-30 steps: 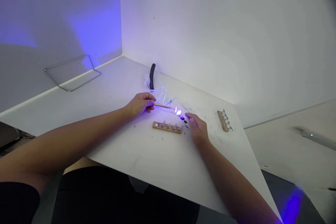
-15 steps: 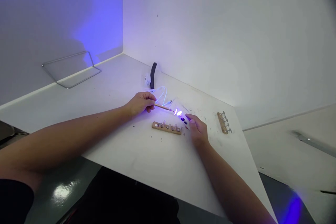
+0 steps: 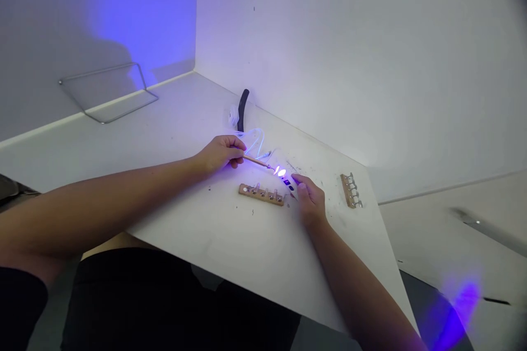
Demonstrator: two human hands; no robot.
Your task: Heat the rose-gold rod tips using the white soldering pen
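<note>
Stick (image 3: 256, 160): slanting more steeply than a second ago; work seemingly continuing at its lit tip.
Long axis: running from ten o'clock, tip pointing toward four.
Wooden strip (image 3: 258, 196): lying at the stick's six o'clock.
Left hand (image 3: 226, 152): pinching the stick's rear.
Right hand (image 3: 310, 197): gripping a glowing lamp (image 3: 287, 182), aiming toward eleven.

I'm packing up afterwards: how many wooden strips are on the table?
2: the left strip lies left of the right hand, and the right strip is near the right edge of the table. Another could be hidden behind the arms.
</note>
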